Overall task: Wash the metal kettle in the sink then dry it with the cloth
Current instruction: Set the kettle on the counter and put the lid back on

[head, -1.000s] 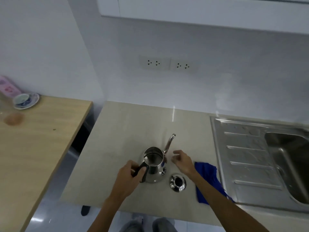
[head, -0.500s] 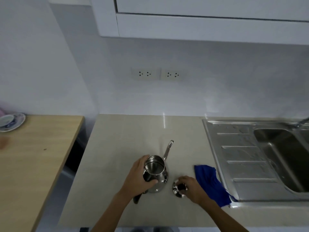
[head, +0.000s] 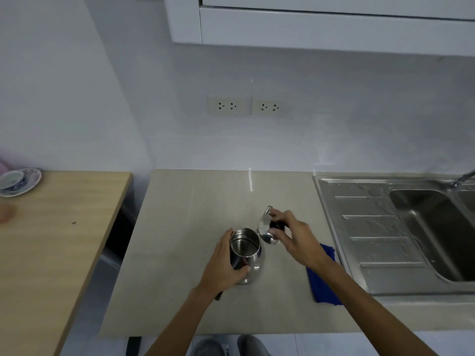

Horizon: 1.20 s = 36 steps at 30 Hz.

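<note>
The counter (head: 180, 227) filled the middle of the frame, with the sink (head: 424, 227) at right. Lower centre stood the kettle (head: 248, 255), upright and open-topped, the left hand (head: 221, 265) wrapped around its body. Just above it, the right hand (head: 295, 237) pinched the lid (head: 264, 227) by its black knob. The blue cloth (head: 321, 281) lay beneath that wrist.

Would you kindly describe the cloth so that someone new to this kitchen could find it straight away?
Start at the steel sink on the right of the beige counter. Just left of its draining board, near the counter's front edge, lies the cloth, partly hidden under the right forearm. It is the only bright blue, soft thing there; the kettle and lid beside it are shiny metal.
</note>
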Each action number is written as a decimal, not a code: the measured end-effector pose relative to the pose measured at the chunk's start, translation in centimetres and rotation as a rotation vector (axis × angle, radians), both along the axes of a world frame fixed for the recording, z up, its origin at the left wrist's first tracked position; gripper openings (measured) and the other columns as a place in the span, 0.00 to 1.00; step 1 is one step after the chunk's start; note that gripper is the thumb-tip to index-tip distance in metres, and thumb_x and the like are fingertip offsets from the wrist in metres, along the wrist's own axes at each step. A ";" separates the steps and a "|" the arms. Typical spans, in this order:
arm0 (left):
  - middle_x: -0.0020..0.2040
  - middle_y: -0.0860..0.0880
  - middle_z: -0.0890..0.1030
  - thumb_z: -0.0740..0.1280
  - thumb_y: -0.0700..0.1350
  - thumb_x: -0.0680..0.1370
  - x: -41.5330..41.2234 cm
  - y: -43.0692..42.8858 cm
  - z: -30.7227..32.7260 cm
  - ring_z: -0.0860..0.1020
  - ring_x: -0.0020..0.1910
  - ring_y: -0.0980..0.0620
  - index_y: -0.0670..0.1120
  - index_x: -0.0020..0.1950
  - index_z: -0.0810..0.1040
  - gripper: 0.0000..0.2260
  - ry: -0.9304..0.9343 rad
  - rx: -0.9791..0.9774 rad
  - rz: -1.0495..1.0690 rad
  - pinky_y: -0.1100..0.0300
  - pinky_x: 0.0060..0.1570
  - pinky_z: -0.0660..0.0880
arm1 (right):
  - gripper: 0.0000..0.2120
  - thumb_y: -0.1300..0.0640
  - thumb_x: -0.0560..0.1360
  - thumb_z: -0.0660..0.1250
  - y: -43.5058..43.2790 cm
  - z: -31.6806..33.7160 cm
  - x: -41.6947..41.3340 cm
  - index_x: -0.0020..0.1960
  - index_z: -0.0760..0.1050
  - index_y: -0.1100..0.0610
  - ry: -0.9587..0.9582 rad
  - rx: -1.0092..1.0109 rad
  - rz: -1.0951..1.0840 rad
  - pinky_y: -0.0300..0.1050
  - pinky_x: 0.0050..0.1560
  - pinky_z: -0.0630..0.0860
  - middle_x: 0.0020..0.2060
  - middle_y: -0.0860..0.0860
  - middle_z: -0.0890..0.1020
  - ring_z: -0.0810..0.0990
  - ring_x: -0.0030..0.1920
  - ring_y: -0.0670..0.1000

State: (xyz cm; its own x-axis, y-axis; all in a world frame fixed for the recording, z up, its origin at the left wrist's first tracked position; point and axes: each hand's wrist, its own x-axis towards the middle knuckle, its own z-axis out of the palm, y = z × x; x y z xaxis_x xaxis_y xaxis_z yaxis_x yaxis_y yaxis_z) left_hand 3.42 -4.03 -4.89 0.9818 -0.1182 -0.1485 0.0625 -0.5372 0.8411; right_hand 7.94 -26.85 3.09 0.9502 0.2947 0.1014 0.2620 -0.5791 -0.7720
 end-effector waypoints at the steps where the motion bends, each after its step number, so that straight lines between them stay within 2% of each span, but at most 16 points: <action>1: 0.77 0.52 0.63 0.75 0.56 0.64 -0.1 -0.1 0.0 0.65 0.74 0.55 0.50 0.79 0.53 0.49 0.003 -0.009 0.003 0.54 0.72 0.67 | 0.12 0.53 0.78 0.67 1.0 0.7 0.5 0.58 0.70 0.57 0.006 -0.032 0.058 0.25 0.60 0.69 0.69 0.44 0.71 0.73 0.64 0.41; 2: 0.76 0.53 0.65 0.75 0.56 0.65 -0.1 -0.1 0.1 0.66 0.74 0.55 0.51 0.79 0.54 0.48 0.000 -0.017 0.004 0.54 0.71 0.68 | 0.12 0.52 0.79 0.66 1.9 1.1 0.9 0.59 0.70 0.56 0.020 -0.071 0.118 0.24 0.60 0.67 0.70 0.45 0.70 0.72 0.66 0.42; 4: 0.71 0.56 0.70 0.77 0.52 0.65 -0.1 -0.2 0.8 0.70 0.69 0.59 0.57 0.76 0.58 0.44 -0.019 -0.043 0.001 0.57 0.67 0.71 | 0.14 0.52 0.80 0.65 3.7 1.0 1.6 0.61 0.69 0.57 0.043 -0.169 0.235 0.31 0.63 0.68 0.72 0.50 0.70 0.72 0.69 0.48; 6: 0.67 0.59 0.73 0.77 0.48 0.65 0.0 -0.1 1.0 0.73 0.66 0.60 0.63 0.72 0.61 0.40 -0.043 -0.053 0.010 0.60 0.62 0.74 | 0.17 0.51 0.80 0.64 5.0 0.5 1.9 0.64 0.67 0.58 0.057 -0.261 0.327 0.43 0.64 0.72 0.69 0.55 0.73 0.74 0.66 0.54; 8: 0.68 0.58 0.73 0.78 0.49 0.65 0.1 0.1 0.4 0.73 0.66 0.59 0.61 0.73 0.62 0.40 -0.030 -0.058 0.019 0.57 0.63 0.74 | 0.18 0.51 0.80 0.63 5.4 0.1 2.0 0.65 0.66 0.59 0.066 -0.313 0.370 0.49 0.60 0.74 0.64 0.57 0.76 0.76 0.61 0.56; 11: 0.72 0.55 0.70 0.78 0.56 0.64 0.0 0.4 -0.9 0.71 0.70 0.56 0.54 0.78 0.58 0.47 0.023 -0.057 0.038 0.48 0.67 0.73 | 0.17 0.53 0.80 0.62 5.5 -0.2 1.9 0.65 0.67 0.61 0.067 -0.335 0.386 0.46 0.57 0.74 0.62 0.58 0.77 0.77 0.58 0.56; 14: 0.72 0.54 0.71 0.78 0.57 0.64 0.1 0.3 -0.9 0.72 0.70 0.56 0.52 0.78 0.57 0.48 0.032 -0.055 0.043 0.49 0.67 0.73 | 0.14 0.55 0.80 0.62 5.5 -0.1 1.8 0.62 0.67 0.61 0.078 -0.328 0.404 0.45 0.54 0.74 0.62 0.59 0.77 0.77 0.57 0.56; 19: 0.69 0.55 0.73 0.78 0.49 0.66 0.0 0.1 -0.3 0.73 0.66 0.63 0.57 0.74 0.61 0.41 0.013 -0.067 0.038 0.64 0.64 0.71 | 0.13 0.55 0.81 0.61 5.4 -0.3 1.7 0.62 0.66 0.61 0.084 -0.343 0.422 0.49 0.54 0.76 0.65 0.61 0.76 0.79 0.56 0.57; 20: 0.69 0.54 0.73 0.78 0.49 0.66 -0.1 0.1 -0.3 0.73 0.67 0.62 0.57 0.75 0.61 0.42 0.016 -0.067 0.048 0.63 0.65 0.71 | 0.13 0.55 0.81 0.61 5.4 -0.4 1.6 0.61 0.66 0.61 0.082 -0.346 0.421 0.51 0.54 0.76 0.65 0.61 0.76 0.79 0.56 0.58; 23: 0.72 0.53 0.72 0.78 0.54 0.65 0.0 0.0 -0.3 0.72 0.69 0.56 0.51 0.78 0.59 0.46 0.033 -0.067 0.059 0.50 0.68 0.72 | 0.13 0.56 0.81 0.61 5.4 -0.6 1.4 0.61 0.65 0.61 0.056 -0.343 0.406 0.56 0.52 0.77 0.60 0.62 0.78 0.80 0.52 0.60; 27: 0.71 0.52 0.73 0.78 0.54 0.64 -0.1 0.0 -0.5 0.73 0.69 0.54 0.50 0.78 0.59 0.46 0.027 -0.070 0.065 0.48 0.68 0.72 | 0.12 0.56 0.80 0.61 5.5 -0.8 1.3 0.59 0.64 0.60 0.054 -0.335 0.395 0.57 0.51 0.78 0.61 0.63 0.77 0.80 0.53 0.61; 29: 0.71 0.53 0.73 0.79 0.54 0.65 0.0 -0.1 -0.6 0.73 0.69 0.57 0.53 0.77 0.60 0.45 0.022 -0.061 0.062 0.51 0.68 0.73 | 0.10 0.56 0.80 0.61 5.5 -0.8 1.5 0.57 0.63 0.58 0.057 -0.327 0.403 0.58 0.51 0.78 0.60 0.64 0.78 0.80 0.54 0.61; 32: 0.67 0.58 0.73 0.80 0.46 0.66 -0.1 -0.2 -0.5 0.72 0.65 0.67 0.62 0.72 0.60 0.42 -0.006 -0.065 0.054 0.69 0.63 0.70 | 0.09 0.55 0.80 0.62 5.6 -0.8 1.8 0.51 0.60 0.52 0.100 -0.322 0.398 0.58 0.52 0.78 0.57 0.65 0.79 0.79 0.58 0.62; 33: 0.67 0.58 0.74 0.80 0.45 0.66 -0.1 -0.2 -0.3 0.72 0.65 0.67 0.63 0.72 0.60 0.42 -0.015 -0.066 0.051 0.70 0.61 0.70 | 0.10 0.54 0.80 0.63 5.7 -0.7 1.9 0.50 0.59 0.51 0.109 -0.323 0.394 0.59 0.52 0.78 0.56 0.65 0.80 0.79 0.59 0.62; 36: 0.67 0.56 0.75 0.79 0.46 0.66 -0.2 -0.2 -0.2 0.74 0.66 0.62 0.60 0.73 0.61 0.41 -0.040 -0.092 0.041 0.67 0.62 0.71 | 0.09 0.55 0.80 0.63 5.9 -0.7 1.8 0.51 0.62 0.54 0.135 -0.298 0.378 0.59 0.55 0.77 0.56 0.65 0.80 0.78 0.62 0.62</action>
State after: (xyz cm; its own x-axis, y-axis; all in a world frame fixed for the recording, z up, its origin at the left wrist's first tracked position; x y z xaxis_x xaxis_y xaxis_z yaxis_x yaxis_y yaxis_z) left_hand 3.25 -4.28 -5.08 0.9910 -0.0893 -0.0993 0.0481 -0.4552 0.8891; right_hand 9.71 -21.00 2.43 0.7703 0.6182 -0.1565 0.4050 -0.6639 -0.6287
